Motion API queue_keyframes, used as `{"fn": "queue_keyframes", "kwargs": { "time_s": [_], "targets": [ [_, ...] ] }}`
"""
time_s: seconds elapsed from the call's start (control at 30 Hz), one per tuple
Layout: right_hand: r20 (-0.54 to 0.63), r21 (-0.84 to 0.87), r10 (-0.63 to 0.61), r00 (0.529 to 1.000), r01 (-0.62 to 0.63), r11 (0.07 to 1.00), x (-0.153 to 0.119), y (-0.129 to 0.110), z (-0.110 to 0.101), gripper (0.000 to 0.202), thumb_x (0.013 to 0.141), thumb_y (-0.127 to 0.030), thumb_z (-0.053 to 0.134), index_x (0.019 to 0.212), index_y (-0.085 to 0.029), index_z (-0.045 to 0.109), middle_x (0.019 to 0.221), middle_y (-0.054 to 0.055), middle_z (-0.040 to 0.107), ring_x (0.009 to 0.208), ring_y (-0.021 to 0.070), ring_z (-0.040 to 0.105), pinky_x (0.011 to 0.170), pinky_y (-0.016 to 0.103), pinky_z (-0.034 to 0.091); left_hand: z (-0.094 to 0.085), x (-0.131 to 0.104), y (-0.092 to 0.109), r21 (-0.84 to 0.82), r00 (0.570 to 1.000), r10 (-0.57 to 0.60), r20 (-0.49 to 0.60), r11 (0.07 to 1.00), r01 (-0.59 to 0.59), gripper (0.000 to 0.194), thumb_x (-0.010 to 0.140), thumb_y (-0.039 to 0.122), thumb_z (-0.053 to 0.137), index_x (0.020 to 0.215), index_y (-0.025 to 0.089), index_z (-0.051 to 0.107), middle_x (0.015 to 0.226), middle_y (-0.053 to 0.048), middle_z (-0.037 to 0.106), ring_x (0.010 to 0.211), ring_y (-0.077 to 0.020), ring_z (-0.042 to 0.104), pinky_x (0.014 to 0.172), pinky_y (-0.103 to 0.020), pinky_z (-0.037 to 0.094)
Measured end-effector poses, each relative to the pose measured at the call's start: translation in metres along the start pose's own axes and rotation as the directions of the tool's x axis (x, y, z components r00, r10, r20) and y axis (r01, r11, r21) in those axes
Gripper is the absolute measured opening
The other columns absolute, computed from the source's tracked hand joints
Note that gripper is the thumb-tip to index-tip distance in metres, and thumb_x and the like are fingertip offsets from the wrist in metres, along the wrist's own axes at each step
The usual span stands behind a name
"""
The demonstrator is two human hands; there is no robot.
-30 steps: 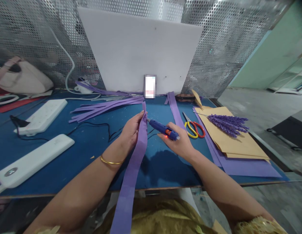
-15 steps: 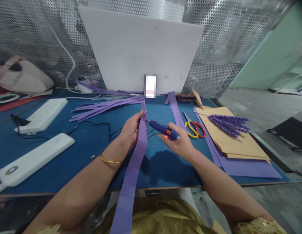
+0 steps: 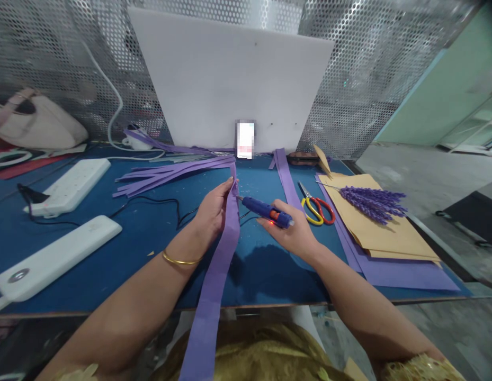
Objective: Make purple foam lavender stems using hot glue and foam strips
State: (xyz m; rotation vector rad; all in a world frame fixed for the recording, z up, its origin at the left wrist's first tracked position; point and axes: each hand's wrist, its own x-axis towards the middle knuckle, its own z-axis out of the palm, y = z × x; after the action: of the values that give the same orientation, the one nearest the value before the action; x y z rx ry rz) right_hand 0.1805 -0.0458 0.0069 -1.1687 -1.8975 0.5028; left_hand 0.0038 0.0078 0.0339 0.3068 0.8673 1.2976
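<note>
Between the thumb and fingers of my left hand (image 3: 214,209) is a long purple paper strip (image 3: 222,270), pinched near its upper end. The strip hangs over the table's front edge toward my lap. My right hand (image 3: 291,230) is wrapped round a blue glue gun (image 3: 265,209) with an orange part and a small red light. Its nozzle points left and lies at the strip's edge, close to my left fingertips; whether it touches I cannot tell. Scissors (image 3: 315,209) with one yellow and one red handle lie right of my right hand.
Purple strips (image 3: 170,174) lie at the back left, and another strip (image 3: 285,177) behind my right hand. Brown paper (image 3: 373,233) with a purple lavender bunch (image 3: 375,203) is at right. A white power strip (image 3: 73,185) and a white device (image 3: 59,256) are at left. A white board (image 3: 238,79) stands behind.
Almost nothing differs. The glue gun's nozzle has shifted very slightly left along with my right hand; my left hand keeps its pinch on the strip.
</note>
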Motion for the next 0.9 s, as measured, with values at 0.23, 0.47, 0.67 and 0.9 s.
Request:
{"fn": "queue_keyframes", "kwargs": {
  "time_s": [0.23,0.47,0.67,0.9],
  "targets": [
    [0.015,0.0,0.005,1.0,-0.005,1.0,0.0,-0.0004,-0.0004,0.034,0.083,-0.045,0.066,0.073,-0.023,0.043,0.066,-0.002,0.05,0.059,0.0128,0.041,0.055,0.026,0.032,-0.0004,0.0005,0.0008,-0.024,1.0,-0.01,-0.01,1.0,0.01,0.021,0.089,0.018,0.068,0.068,0.014,0.064,0.049,0.003,0.058,0.038,-0.0061,0.049,0.04,-0.017,0.04],
    [0.036,0.011,0.001,0.999,-0.001,1.0,0.0001,-0.0014,-0.0006,0.036,0.084,-0.047,0.065,0.072,-0.023,0.042,0.066,-0.003,0.049,0.059,0.0129,0.041,0.055,0.026,0.032,-0.0061,0.0066,-0.001,-0.04,0.999,0.019,0.037,0.999,-0.017,0.016,0.082,0.017,0.075,0.071,0.014,0.064,0.052,0.003,0.06,0.039,-0.0067,0.051,0.04,-0.018,0.041],
    [0.031,0.026,0.0,1.0,-0.001,1.0,-0.0004,-0.0003,-0.0003,0.036,0.084,-0.048,0.065,0.072,-0.023,0.042,0.067,-0.002,0.049,0.059,0.0128,0.041,0.054,0.026,0.032,-0.0038,0.0043,0.0005,-0.05,1.0,0.008,0.023,0.999,-0.007,0.018,0.088,0.016,0.067,0.07,0.013,0.064,0.051,0.002,0.06,0.039,-0.0068,0.05,0.042,-0.018,0.042],
    [0.019,0.019,0.009,1.0,-0.01,1.0,0.0007,0.0003,0.0,0.035,0.083,-0.046,0.066,0.072,-0.023,0.042,0.066,-0.003,0.049,0.059,0.0131,0.042,0.055,0.027,0.032,-0.003,0.0046,0.0019,-0.035,1.0,0.012,0.0,0.999,-0.012,0.017,0.09,0.016,0.065,0.073,0.013,0.065,0.05,0.002,0.058,0.039,-0.0071,0.05,0.041,-0.018,0.041]
  ]
}}
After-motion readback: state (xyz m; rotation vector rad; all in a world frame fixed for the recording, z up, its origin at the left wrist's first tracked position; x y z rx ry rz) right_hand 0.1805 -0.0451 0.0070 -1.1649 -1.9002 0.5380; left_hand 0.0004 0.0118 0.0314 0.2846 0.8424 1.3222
